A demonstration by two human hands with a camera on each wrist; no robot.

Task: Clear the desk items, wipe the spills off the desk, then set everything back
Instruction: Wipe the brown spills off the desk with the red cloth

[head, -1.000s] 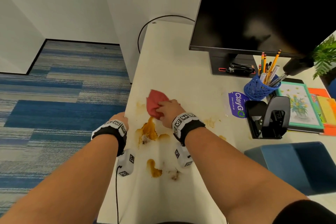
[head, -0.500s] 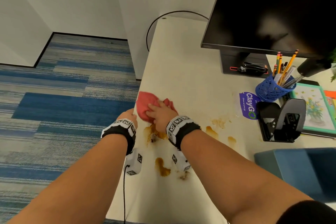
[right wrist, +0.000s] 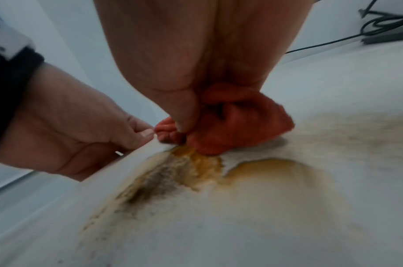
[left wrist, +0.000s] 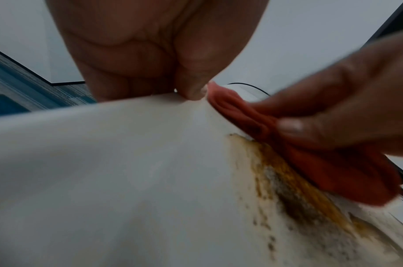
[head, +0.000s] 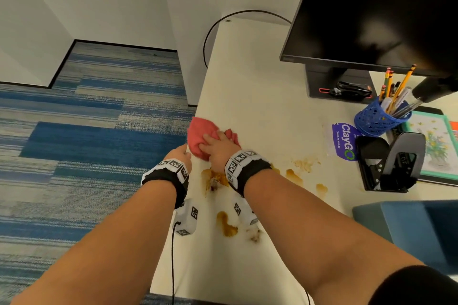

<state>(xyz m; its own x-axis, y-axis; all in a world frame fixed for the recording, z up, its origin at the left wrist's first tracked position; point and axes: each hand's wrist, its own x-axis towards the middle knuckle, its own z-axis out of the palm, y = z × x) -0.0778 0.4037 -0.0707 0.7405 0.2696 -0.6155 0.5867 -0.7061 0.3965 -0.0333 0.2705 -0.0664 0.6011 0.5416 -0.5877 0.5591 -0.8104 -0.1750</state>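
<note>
Wiping from the head view, the right hand [head: 218, 148] bunches a red cloth [head: 200, 134] at the desk's [head: 260, 96] left edge, while the left-wrist view shows the left hand [left wrist: 154, 54] curled on that edge, and the right-wrist view suggests dragging firmly toward the near orange spill [right wrist: 259, 173].

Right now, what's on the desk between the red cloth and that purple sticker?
In the head view, only bare desk lies between the red cloth and the purple sticker. The brown spills sit nearer the person, below that line.

Black wristbands [head: 171, 176] (white coded tags)
</note>
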